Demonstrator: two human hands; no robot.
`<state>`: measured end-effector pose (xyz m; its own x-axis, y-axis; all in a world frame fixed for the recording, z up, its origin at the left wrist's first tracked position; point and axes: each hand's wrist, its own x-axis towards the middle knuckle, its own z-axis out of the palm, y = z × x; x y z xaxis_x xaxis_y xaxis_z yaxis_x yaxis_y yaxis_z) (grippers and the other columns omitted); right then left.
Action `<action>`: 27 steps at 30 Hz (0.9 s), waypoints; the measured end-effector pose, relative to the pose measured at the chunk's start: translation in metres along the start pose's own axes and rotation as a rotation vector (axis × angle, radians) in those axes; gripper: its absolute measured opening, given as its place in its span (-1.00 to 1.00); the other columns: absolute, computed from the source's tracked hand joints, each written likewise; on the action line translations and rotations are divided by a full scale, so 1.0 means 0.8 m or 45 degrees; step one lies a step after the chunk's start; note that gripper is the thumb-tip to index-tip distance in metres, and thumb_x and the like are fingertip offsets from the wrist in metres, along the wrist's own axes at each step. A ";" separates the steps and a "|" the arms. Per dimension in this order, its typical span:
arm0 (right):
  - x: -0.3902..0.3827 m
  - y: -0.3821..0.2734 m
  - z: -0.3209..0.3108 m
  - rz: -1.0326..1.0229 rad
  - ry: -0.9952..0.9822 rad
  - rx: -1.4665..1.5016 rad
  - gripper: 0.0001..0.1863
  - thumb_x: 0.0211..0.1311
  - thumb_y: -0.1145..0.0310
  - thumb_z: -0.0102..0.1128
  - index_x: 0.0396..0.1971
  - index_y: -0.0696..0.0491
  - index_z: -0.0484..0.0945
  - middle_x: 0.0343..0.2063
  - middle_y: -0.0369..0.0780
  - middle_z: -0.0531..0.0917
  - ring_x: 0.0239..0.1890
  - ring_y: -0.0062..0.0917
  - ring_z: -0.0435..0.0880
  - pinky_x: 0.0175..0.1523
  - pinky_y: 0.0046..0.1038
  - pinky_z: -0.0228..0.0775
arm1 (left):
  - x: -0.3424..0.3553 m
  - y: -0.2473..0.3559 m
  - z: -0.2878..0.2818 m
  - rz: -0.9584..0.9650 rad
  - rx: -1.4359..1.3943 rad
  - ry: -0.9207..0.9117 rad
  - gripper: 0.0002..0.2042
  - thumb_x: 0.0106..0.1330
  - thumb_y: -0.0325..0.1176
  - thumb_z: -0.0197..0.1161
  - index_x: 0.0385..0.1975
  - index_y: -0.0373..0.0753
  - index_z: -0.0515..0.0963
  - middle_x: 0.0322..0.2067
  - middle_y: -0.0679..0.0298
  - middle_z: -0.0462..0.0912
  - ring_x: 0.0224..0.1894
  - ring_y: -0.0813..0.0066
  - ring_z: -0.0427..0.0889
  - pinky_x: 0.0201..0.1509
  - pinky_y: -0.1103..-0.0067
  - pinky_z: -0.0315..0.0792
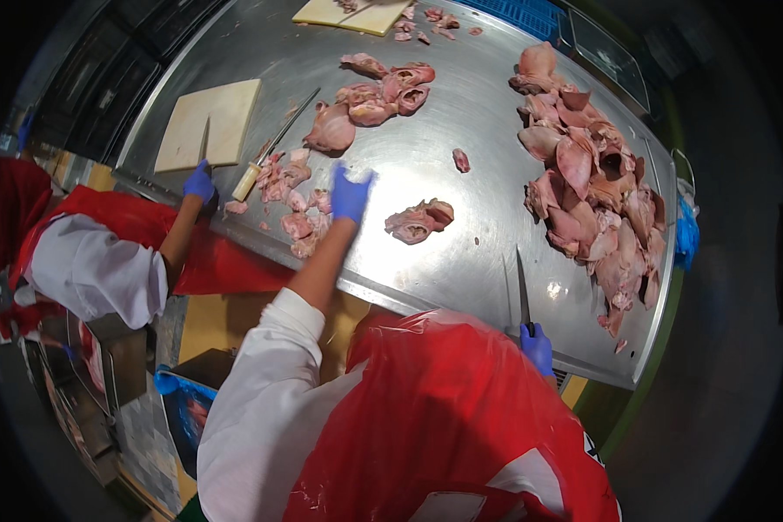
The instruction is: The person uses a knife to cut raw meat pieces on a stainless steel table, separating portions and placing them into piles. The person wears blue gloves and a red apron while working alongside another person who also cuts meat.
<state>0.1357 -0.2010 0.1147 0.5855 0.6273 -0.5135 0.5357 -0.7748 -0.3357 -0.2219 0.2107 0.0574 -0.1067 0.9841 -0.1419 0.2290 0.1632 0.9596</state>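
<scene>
My left hand, in a blue glove, reaches over the metal table with its fingers apart and nothing in it. Beside it lie small pink meat scraps. To its right rests a single piece of meat with a hollow in it. My right hand, also gloved in blue, is closed round the handle of a knife. The long blade points away from me, low over the table near its front edge. Beyond the left hand sits a cluster of pink, ear-shaped meat pieces.
A large heap of ear-shaped meat covers the table's right side. At left, a co-worker's gloved hand holds a knife over a white cutting board. A long steel rod with a pale handle lies nearby. Another board lies at the far edge.
</scene>
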 end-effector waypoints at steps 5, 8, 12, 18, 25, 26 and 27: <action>0.004 0.057 0.048 0.114 0.143 0.234 -0.54 0.47 0.00 0.08 -0.02 0.14 0.57 -0.16 0.22 0.68 -0.05 0.23 0.63 -0.01 0.03 0.48 | -0.114 0.014 0.110 0.572 1.159 -0.581 -0.26 0.11 0.15 0.44 0.19 -0.20 0.44 0.00 -0.08 0.61 0.03 0.09 0.68 0.12 0.24 0.53; -0.004 0.050 0.043 0.227 0.079 0.167 -0.53 0.47 0.01 0.08 -0.01 0.15 0.57 -0.14 0.22 0.68 -0.02 0.22 0.62 0.02 -0.01 0.47 | -0.095 0.048 0.133 0.130 0.985 -0.595 -0.45 0.19 0.10 0.36 -0.01 -0.20 0.48 -0.29 0.02 0.67 -0.22 0.18 0.74 -0.17 0.30 0.60; -0.022 0.027 0.027 0.219 0.126 0.241 -0.53 0.47 -0.02 0.07 -0.02 0.14 0.57 -0.16 0.23 0.67 -0.04 0.22 0.61 -0.01 0.04 0.46 | -0.010 0.084 0.157 0.037 0.522 -0.397 -0.51 0.07 -0.08 0.46 -0.16 -0.33 0.51 -0.25 -0.03 0.71 -0.17 0.08 0.75 -0.12 0.36 0.63; -0.015 0.038 0.022 0.182 0.184 0.219 -0.48 0.45 -0.08 0.09 -0.11 0.16 0.55 -0.26 0.22 0.68 -0.12 0.23 0.63 -0.07 0.09 0.44 | 0.148 0.220 0.124 0.566 1.265 0.167 -0.14 0.06 0.37 0.38 0.17 -0.27 0.52 0.18 -0.12 0.59 0.22 -0.16 0.57 0.28 0.11 0.43; 0.010 0.048 0.039 0.265 0.177 0.374 -0.48 0.44 -0.08 0.11 -0.14 0.18 0.56 -0.30 0.22 0.68 -0.16 0.23 0.64 -0.10 0.10 0.45 | 0.164 0.122 0.218 0.822 0.848 -0.342 -0.28 0.15 0.12 0.45 0.18 -0.30 0.53 0.11 -0.15 0.60 0.19 -0.08 0.58 0.29 0.20 0.44; 0.012 0.051 0.041 0.291 0.167 0.420 -0.48 0.44 -0.07 0.11 -0.14 0.18 0.56 -0.30 0.21 0.68 -0.17 0.22 0.64 -0.11 0.10 0.45 | 0.141 0.101 0.245 0.703 0.802 -0.486 -0.31 0.16 0.09 0.46 0.17 -0.30 0.54 0.10 -0.14 0.62 0.16 -0.06 0.60 0.27 0.23 0.46; 0.012 0.053 0.043 0.313 0.163 0.407 -0.49 0.44 -0.06 0.12 -0.14 0.18 0.56 -0.30 0.21 0.68 -0.17 0.22 0.64 -0.11 0.09 0.45 | 0.115 0.080 0.275 0.553 0.774 -0.635 -0.32 0.18 0.07 0.46 0.18 -0.31 0.53 0.10 -0.11 0.63 0.13 0.03 0.64 0.24 0.27 0.49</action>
<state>0.1437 -0.2305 0.0684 0.7539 0.4095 -0.5138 0.1664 -0.8755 -0.4537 -0.0041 0.3271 0.0522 0.5092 0.8604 -0.0213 0.6391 -0.3614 0.6789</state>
